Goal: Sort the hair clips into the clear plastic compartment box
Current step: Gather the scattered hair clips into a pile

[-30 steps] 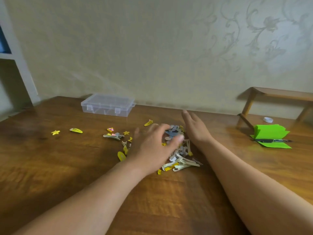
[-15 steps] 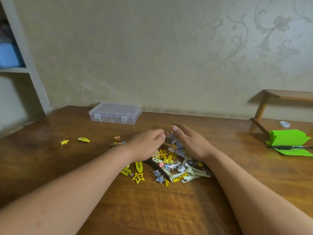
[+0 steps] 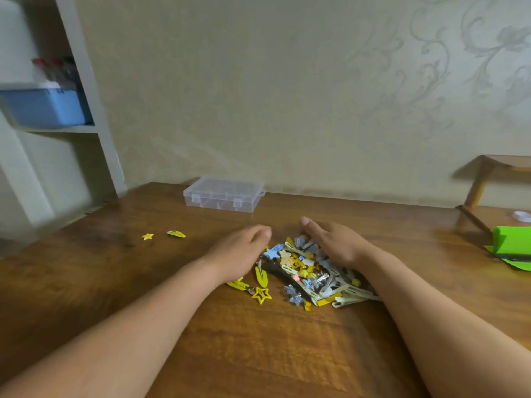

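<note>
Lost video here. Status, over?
Left hand and right hand flank clip pile, holding nothing. Box closed, beyond pile. Star clip, oval clip stray left.

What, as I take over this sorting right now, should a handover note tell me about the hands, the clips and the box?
Left hand: open, resting against the left edge of the clip pile, holding nothing.
Right hand: open, against the pile's right edge, holding nothing.
Strays: yellow star clip and yellow oval clip lie apart to the left on the table.
Compartment box: at the back by the wall, lid closed, no clips visible inside.
Done: nothing sorted. Left: open the box, sort every clip.
</note>
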Tool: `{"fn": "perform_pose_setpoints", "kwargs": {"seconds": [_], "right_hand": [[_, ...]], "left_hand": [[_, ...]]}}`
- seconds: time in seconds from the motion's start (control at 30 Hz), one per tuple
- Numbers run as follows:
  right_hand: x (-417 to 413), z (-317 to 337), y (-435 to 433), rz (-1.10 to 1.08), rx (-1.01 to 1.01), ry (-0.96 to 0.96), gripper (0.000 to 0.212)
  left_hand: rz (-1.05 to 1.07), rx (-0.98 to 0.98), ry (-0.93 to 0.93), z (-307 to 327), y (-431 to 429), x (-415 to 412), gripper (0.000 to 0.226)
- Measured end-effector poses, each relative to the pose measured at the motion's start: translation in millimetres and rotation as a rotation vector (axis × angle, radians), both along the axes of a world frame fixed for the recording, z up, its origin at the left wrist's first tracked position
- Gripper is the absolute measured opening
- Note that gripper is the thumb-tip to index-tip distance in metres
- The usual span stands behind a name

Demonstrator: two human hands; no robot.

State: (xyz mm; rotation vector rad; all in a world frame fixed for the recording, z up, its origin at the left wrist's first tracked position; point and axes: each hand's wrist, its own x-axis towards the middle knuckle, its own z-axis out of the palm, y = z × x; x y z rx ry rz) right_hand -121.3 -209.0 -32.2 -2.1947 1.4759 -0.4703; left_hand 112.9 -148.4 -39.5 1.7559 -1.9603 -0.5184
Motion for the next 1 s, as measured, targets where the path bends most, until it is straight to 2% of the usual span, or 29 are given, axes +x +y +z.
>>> {"fn": "perform_pose_setpoints", "kwargs": {"seconds": [0.13,0.2,0.3,0.33,0.4,0.47,0.53,0.6,0.73,0.83,1.0], "right_hand": [[5.2,1.8,19.4,0.105,0.062,-0.16,0.074],[2.8,0.9,24.5,0.092,0.05,-0.242,0.075],[-6.2,2.1,30.6,-0.006,0.01,-0.269,0.086],[-9.6,3.0,33.1,-0.026,0.006,-0.263,0.087],[-16.5,5.0,38.1,-0.047,0.003,-0.259,0.086],[-24.9,7.3,43.5,-0.08,0.008,-0.266,0.085],[-32.6,8.5,51.1,-0.123,0.016,-0.249,0.089],[-35.2,6.2,59.3,-0.15,0.018,-0.226,0.091],[-27.3,-0.8,72.6,-0.168,-0.057,-0.178,0.066],[-16.3,-4.1,72.4,-0.146,-0.075,-0.159,0.068],[-10.6,-6.7,62.9,-0.183,-0.09,-0.231,0.069]], "left_hand": [[-0.043,0.003,0.12,1.9,7.5,-4.2,0.048],[0.011,-0.069,0.151,4.0,12.8,7.3,0.046],[0.253,-0.29,-0.02,7.5,16.2,47.0,0.044],[0.347,-0.3,-0.098,8.5,16.1,65.8,0.044],[0.493,-0.136,-0.212,8.5,15.5,101.9,0.052],[0.525,0.088,-0.249,4.0,15.1,123.9,0.063],[0.455,0.146,-0.261,-3.0,15.5,122.5,0.064],[0.325,0.072,-0.247,-5.2,18.5,102.2,0.059],[0.064,0.013,-0.126,1.0,28.0,44.9,0.055],[-0.07,0.008,0.006,-0.9,24.4,11.2,0.055],[-0.035,-0.095,0.188,-0.1,-7.1,0.8,0.056]]}}
